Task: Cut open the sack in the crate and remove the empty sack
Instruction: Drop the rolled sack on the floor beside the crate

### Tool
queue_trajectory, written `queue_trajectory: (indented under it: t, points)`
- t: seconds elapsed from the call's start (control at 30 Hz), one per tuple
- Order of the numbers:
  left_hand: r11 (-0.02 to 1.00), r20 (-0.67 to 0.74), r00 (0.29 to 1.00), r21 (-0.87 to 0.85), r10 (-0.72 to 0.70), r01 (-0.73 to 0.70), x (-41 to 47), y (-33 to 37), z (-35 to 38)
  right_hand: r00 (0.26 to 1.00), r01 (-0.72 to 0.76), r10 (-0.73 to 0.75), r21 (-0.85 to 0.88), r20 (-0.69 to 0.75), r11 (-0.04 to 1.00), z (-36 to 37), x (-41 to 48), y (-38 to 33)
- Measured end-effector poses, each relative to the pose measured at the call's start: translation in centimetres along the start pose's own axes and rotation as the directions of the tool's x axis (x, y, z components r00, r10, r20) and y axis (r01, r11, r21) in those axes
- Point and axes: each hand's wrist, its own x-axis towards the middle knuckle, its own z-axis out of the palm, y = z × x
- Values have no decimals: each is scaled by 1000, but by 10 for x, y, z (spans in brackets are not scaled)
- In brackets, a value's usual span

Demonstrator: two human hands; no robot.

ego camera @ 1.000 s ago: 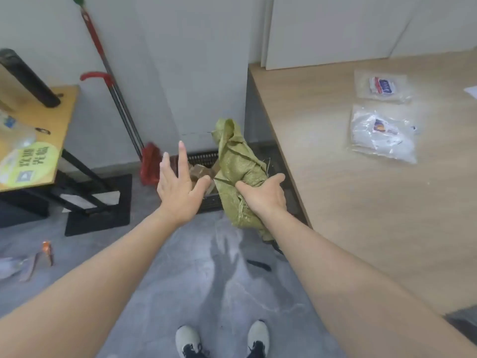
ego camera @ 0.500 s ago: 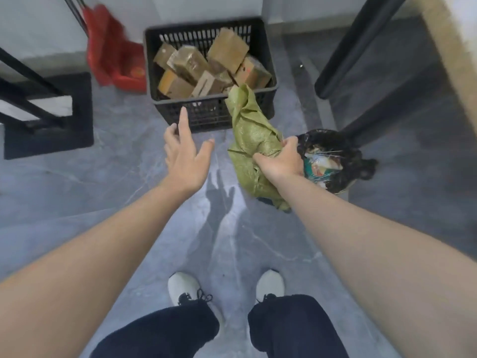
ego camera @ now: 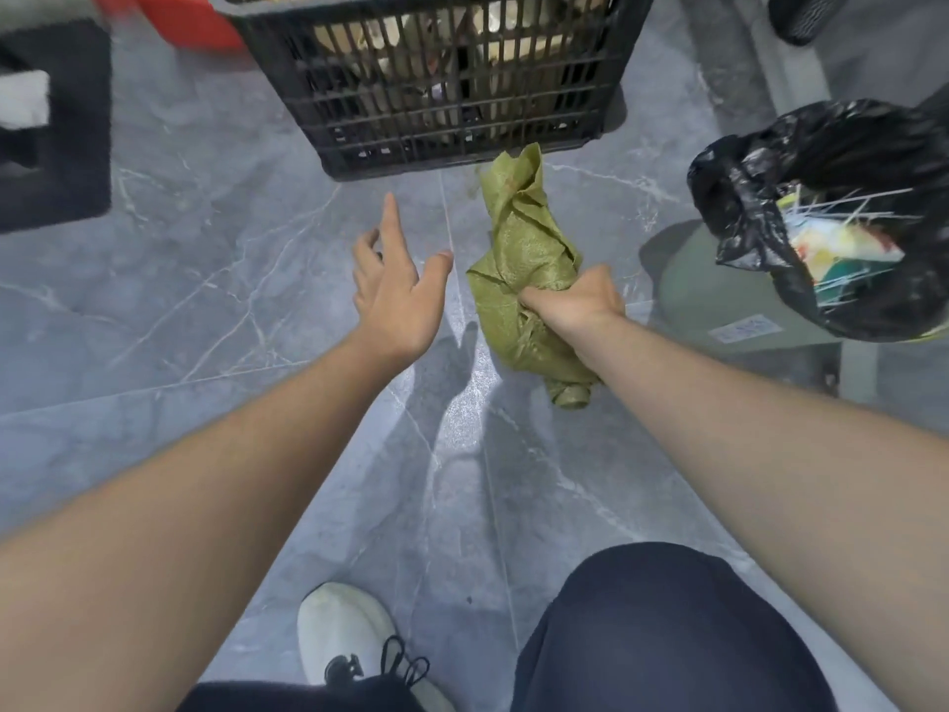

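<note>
Right hand (ego camera: 575, 305) fisted around crumpled green woven sack (ego camera: 524, 259), coarse plastic weave, frayed threads at grip; sack held above grey marbled floor (ego camera: 205, 280), out of black slatted plastic crate (ego camera: 436, 95). Left hand (ego camera: 398, 290) empty, fingers spread. Crate holds tan blocks, probably cardboard boxes. Glossy black rubbish bag (ego camera: 821, 161) lines bin at right; label on bin unreadable.

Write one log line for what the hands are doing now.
right hand: grips sack | left hand: open, empty | sack: out of crate | bin: right
</note>
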Motion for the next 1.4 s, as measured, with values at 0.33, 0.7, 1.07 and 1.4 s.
queue_trajectory:
  t: [0.33, 0.7, 1.07, 1.4]
  points:
    - [999, 29, 1000, -45, 3, -2, 26, -56, 68, 994, 48, -44, -33, 95, 998, 51, 48, 39]
    - [998, 90, 995, -53, -31, 36, 19, -62, 98, 932, 171, -162, 1, 323, 985, 36, 41, 61]
    - [998, 95, 994, 19, -62, 60, 24, -50, 99, 779, 141, -51, -94, 625, 986, -40, 46, 60]
    - [994, 27, 999, 100, -40, 37, 22, -49, 92, 928, 371, -210, -709, 308, 599, -25, 77, 110]
